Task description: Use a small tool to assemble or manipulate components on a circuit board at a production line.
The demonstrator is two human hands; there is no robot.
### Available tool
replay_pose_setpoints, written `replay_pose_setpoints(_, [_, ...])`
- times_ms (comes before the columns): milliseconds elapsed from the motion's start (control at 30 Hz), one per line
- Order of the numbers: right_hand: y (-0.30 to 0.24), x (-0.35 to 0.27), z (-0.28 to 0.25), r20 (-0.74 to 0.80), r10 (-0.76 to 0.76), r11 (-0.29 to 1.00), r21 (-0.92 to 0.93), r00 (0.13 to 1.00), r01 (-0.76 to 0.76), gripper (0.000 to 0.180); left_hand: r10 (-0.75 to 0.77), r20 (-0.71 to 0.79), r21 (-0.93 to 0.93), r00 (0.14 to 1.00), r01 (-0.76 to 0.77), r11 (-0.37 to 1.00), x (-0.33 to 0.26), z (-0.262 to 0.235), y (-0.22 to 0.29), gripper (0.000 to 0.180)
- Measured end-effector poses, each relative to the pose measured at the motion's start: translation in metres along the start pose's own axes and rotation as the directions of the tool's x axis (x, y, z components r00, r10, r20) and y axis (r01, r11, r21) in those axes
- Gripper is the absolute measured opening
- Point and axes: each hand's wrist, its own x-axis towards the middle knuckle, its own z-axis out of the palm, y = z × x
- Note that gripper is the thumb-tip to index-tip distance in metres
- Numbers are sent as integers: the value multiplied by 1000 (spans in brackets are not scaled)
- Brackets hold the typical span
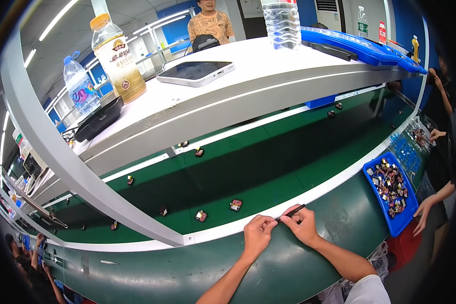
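Note:
Above the green worktop (152, 273), close to its white raised edge, my two hands meet at the fingertips. A slim black pen-like tool (299, 209) is gripped in my right hand (303, 228), slanting up to the right past the knuckles. My left hand (257, 235) is closed in a pinch touching the right fingertips. Whatever sits between those left fingers is too small and covered to name. Just beyond the white edge, small dark square parts with pale labels, such as this one (235, 204), lie on the green belt (268, 177).
At right, a blue tray (396, 225) holds many small parts; a co-worker's hand (424, 215) is beside it. A white shelf (187, 99) crosses above the belt, bearing bottles (121, 76) and a phone (196, 73). A grey metal post (91, 167) slants down at left.

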Motion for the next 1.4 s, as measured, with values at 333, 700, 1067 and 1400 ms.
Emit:
replay_pose_setpoints(333, [-7, -4, -1, 10, -41, 997, -66, 999, 41, 14, 48, -3, -32, 999, -48, 998, -3, -2, 9, 9])
replay_pose_setpoints(700, [-5, -2, -2, 3, -10, 998, -64, 1000, 11, 15, 70, -25, 7, 997, -70, 998, -1, 0, 8, 10])
replay_pose_setpoints(1067, [4, -2, -1, -44, -244, 962, -139, 969, 236, 13, 47, -28, 23, 998, -47, 999, -2, 2, 3, 9])
replay_pose_setpoints(1400, [-13, -6, -4, 25, -55, 986, -153, 998, 58, 11, 1, -12, -42, 1000, -1, 999, -2, 1, 6, 10])
